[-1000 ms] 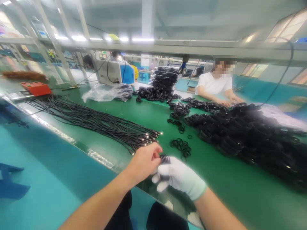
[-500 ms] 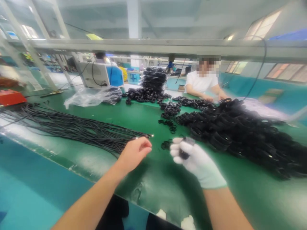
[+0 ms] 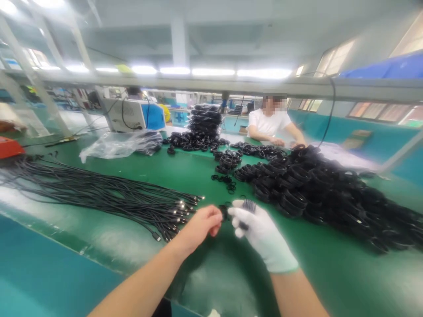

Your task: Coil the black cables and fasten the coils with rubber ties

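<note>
My left hand (image 3: 204,225), bare, has its fingers pinched together. Its fingertips are at a few small black rings (image 3: 225,210) on the green table; whether it grips one is hard to see. Close on the right, my right hand (image 3: 253,231) in a white glove is closed round a coiled black cable (image 3: 249,205), whose side-by-side loops show above the fingers. More small black rings (image 3: 228,181) lie just beyond both hands. A spread bundle of straight black cables (image 3: 115,189), metal plugs towards me, lies left of my left hand.
A big heap of coiled black cables (image 3: 297,189) covers the right side. Clear plastic bags (image 3: 112,145) and a stack of bagged black coils (image 3: 205,119) stand farther back. A white and blue machine (image 3: 132,114) is behind. Across the table sits a person in white (image 3: 271,121).
My left hand has moved right, up to the small rings and near my gloved hand, and its fingers have closed. The camera view has tilted up and shifted right.
</note>
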Motion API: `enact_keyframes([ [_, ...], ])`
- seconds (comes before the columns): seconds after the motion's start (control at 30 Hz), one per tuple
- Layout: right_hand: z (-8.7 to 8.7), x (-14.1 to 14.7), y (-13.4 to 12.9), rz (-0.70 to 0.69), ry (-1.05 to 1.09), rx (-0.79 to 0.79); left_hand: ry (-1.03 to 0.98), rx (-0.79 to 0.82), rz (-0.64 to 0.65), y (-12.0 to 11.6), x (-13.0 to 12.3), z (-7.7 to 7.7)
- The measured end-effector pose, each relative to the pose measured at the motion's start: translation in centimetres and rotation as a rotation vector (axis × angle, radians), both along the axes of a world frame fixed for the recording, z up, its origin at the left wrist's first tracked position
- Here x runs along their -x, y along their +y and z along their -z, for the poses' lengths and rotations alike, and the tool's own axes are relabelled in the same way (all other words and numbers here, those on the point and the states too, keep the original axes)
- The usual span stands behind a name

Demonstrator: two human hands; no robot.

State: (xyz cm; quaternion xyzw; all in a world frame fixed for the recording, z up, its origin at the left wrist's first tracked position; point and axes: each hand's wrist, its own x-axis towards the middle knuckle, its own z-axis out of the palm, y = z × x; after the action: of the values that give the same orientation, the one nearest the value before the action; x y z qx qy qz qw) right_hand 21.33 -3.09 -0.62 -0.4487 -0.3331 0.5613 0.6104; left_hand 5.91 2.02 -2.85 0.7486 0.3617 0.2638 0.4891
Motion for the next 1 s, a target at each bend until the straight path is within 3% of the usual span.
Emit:
enact_keyframes([
  [0.13, 0.6, 2.4, 0.5, -0.072, -0.095, 0.051, -0.436, 0.459, -0.059, -1.4, 1.4, -0.6],
  [0.2, 1.1, 3.6, 0.7, -0.062, -0.065, 0.076, -0.444, 0.445, -0.12, -1.9, 1.3, -0.1],
  [0.3, 1.8, 4.3, 0.4, -0.045, 0.04, 0.101, -0.299, 0.267, -0.228, -2.3, 1.3, 0.7],
  [0.37, 2.2, 4.1, 0.0, -0.177, 0.195, 0.104, -0.263, 0.201, -0.266, -2.5, 1.8, 0.7],
  [0.5, 2.5, 3.4, -0.7, -0.633, 0.53, -0.025, -0.573, 0.471, -0.148, -3.4, 3.9, -0.6],
  [0.57, 2.2, 3.4, -0.8, -0.726, 0.5, -0.103, -0.656, 0.588, 0.019, -3.6, 5.1, -1.4],
  [0.6, 2.1, 3.5, -0.8, -0.747, 0.456, -0.122, -0.606, 0.592, 0.093, -3.5, 5.6, -1.7],
  [0.67, 1.7, 3.8, -0.9, -0.753, 0.348, -0.127, -0.353, 0.468, 0.177, -3.0, 6.4, -2.4],
  [0.8, 0.9, 3.9, -1.2, -0.692, 0.145, -0.086, 0.214, -0.038, 0.174, -2.2, 7.4, -4.0],
  [0.9, -0.1, 3.8, -1.5, -0.526, -0.025, -0.017, 0.355, -0.244, 0.137, -2.3, 7.7, -5.2],
  [1.0, -1.0, 3.6, -1.5, -0.369, -0.186, 0.042, 0.333, -0.237, 0.084, -2.3, 7.6, -5.7],
])
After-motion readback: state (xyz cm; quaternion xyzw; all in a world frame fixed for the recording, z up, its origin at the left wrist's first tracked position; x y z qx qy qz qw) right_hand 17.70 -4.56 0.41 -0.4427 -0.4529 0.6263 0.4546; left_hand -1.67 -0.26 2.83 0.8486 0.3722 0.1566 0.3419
